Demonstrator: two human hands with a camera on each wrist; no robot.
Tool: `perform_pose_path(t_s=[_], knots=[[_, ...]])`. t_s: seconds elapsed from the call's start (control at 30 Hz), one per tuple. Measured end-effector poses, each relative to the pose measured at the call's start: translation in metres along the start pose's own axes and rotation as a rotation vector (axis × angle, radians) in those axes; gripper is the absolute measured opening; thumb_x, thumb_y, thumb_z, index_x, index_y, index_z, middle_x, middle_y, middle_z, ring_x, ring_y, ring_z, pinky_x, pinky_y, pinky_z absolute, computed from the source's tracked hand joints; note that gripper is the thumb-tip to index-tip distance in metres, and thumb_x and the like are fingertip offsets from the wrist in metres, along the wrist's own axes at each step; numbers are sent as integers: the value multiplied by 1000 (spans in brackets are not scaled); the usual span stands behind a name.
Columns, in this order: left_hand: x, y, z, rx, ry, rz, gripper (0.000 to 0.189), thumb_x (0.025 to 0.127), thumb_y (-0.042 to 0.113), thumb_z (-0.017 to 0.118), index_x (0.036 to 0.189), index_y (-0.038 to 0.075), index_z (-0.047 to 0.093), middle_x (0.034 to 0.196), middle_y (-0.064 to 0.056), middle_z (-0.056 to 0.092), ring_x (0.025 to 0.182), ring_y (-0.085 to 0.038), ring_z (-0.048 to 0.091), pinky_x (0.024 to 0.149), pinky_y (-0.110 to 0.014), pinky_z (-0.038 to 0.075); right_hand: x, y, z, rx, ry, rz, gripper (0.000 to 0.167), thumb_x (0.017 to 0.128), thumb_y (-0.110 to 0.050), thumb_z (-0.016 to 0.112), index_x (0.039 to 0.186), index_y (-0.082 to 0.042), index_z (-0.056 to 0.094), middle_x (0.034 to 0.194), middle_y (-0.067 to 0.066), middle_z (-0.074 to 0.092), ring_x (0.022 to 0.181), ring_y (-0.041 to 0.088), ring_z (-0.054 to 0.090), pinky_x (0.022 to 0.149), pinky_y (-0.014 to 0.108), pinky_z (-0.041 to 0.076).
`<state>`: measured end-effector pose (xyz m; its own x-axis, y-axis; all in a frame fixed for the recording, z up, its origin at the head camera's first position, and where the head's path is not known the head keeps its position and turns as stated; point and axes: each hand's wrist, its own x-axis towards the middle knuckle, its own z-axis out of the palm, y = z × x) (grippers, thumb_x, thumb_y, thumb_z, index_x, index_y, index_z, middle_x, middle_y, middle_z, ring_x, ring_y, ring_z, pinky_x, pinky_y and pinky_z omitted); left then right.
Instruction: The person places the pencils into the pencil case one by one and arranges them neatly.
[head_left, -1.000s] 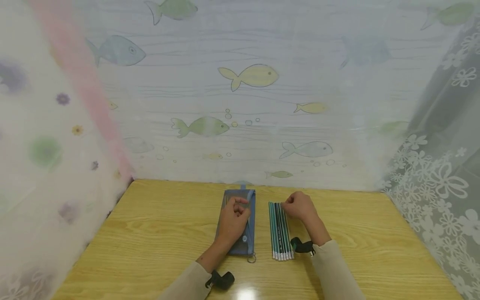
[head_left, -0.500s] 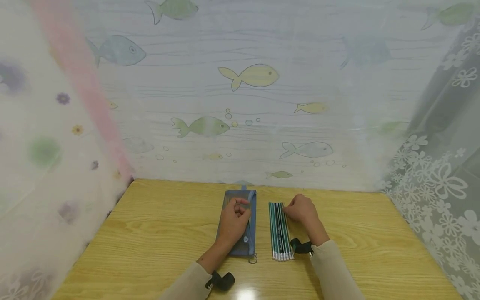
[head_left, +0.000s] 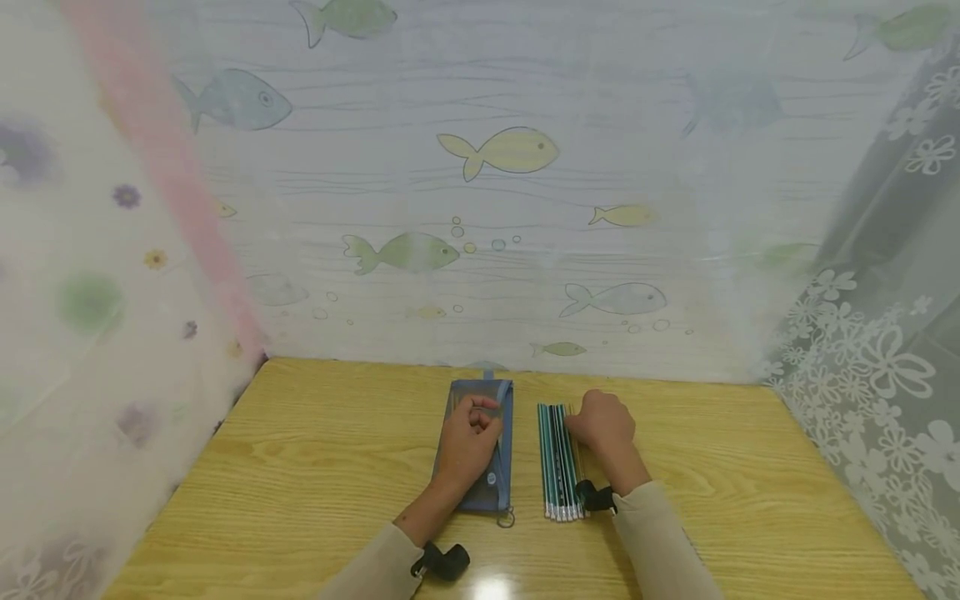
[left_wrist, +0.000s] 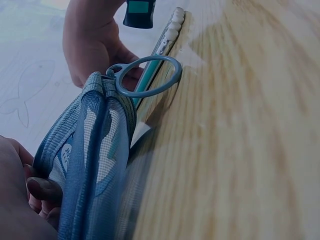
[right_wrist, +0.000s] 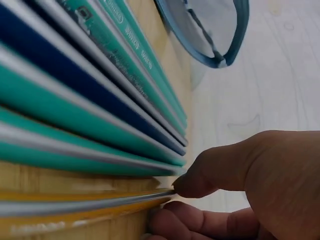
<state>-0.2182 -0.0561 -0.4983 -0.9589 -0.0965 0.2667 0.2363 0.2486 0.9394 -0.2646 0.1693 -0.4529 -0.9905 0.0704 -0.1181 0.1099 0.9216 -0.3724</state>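
In the head view, my left hand (head_left: 467,442) rests over a blue mesh pencil case (head_left: 501,492), its fingers loosely curled with nothing gripped between them. The left wrist view has the case (left_wrist: 95,150) from its zipped end, with a ring (left_wrist: 150,92) on it. To the right lies a row of green and dark blue pencils (head_left: 557,458), eraser ends toward me. My right hand (head_left: 607,421) is at the row's far right end. Seen from the right wrist, its thumb (right_wrist: 200,175) and fingers pinch the end of a yellow pencil (right_wrist: 80,206) beside the green ones.
The wooden table (head_left: 315,467) runs back to a fish-print curtain (head_left: 495,200). A flower-patterned sheet (head_left: 97,292) hangs at the left and a lacy one (head_left: 885,358) at the right. Black wrist cameras (head_left: 446,562) sit on both cuffs.
My right hand has turned and its knuckles have shifted slightly right, with the yellow pencil now showing beside the row. The left hand and pencil case stay nearly in place.
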Motion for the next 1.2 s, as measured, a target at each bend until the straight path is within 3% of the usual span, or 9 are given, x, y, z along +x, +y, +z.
perform_pose_path(t_s=[0.3,0.7,1.2], knots=[[2,0,0,7,-1,11,22,93,4,66,113,10,70,69,2,61,50,-5,45,51,-23,38,-4,-4,-5,-5,-53,-9,19,86,-16,66,71,-8,57,64,6,53,54,21,49,47,33,36],[1,-1,-1,11,-10,-10,22,93,4,66,113,12,69,70,2,61,52,-6,47,53,-23,40,-6,-5,-8,8,-80,0,34,86,-26,77,65,-10,56,60,4,55,54,20,53,47,31,37],[2,0,-1,-9,-11,-18,20,94,5,67,113,12,69,70,1,61,51,-6,46,53,-23,39,-5,-2,-15,27,-58,-19,36,84,-28,75,61,-13,52,58,1,50,53,19,50,46,30,33]])
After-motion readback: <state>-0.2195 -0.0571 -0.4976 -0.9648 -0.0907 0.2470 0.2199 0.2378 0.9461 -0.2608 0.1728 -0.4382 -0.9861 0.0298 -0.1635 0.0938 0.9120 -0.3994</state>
